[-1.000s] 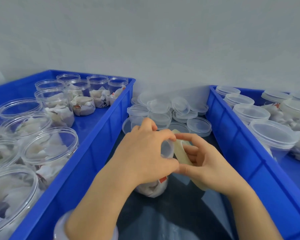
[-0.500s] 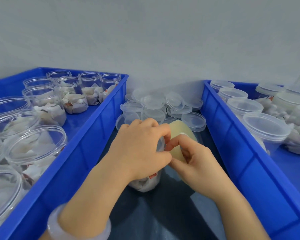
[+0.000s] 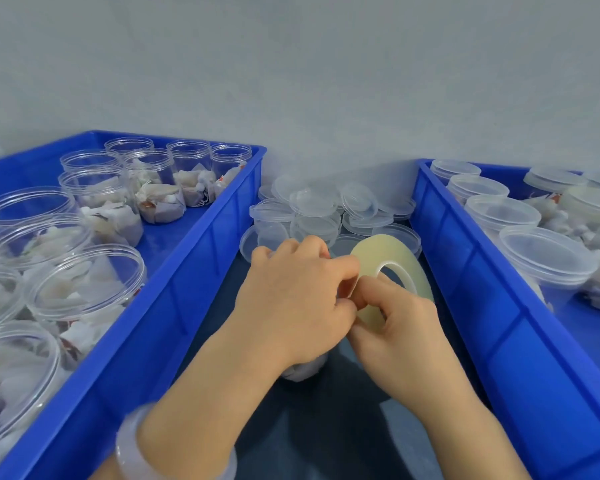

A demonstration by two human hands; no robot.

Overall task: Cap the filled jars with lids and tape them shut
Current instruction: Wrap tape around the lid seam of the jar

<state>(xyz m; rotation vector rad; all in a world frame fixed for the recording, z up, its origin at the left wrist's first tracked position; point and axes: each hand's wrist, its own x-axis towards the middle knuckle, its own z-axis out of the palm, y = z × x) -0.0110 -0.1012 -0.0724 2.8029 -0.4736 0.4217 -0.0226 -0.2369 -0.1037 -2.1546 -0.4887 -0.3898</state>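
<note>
A clear filled jar (image 3: 303, 370) stands on the dark surface between two blue crates, mostly hidden under my left hand (image 3: 291, 299), which grips it from above. Only the jar's bottom with its white contents shows. My right hand (image 3: 392, 323) holds a pale yellow roll of tape (image 3: 388, 254) upright beside the jar, fingers curled through its core. Thumb tips of both hands meet at the jar's top edge. Whether a lid sits on this jar is hidden.
A blue crate (image 3: 194, 271) on the left holds several open filled jars (image 3: 160, 195). A blue crate (image 3: 482, 289) on the right holds several capped jars (image 3: 548, 258). A pile of loose clear lids (image 3: 312, 206) lies at the back between them.
The tape roll has risen from lying low beside the jar to standing upright behind my right hand. Both hands have closed together at the jar's top.
</note>
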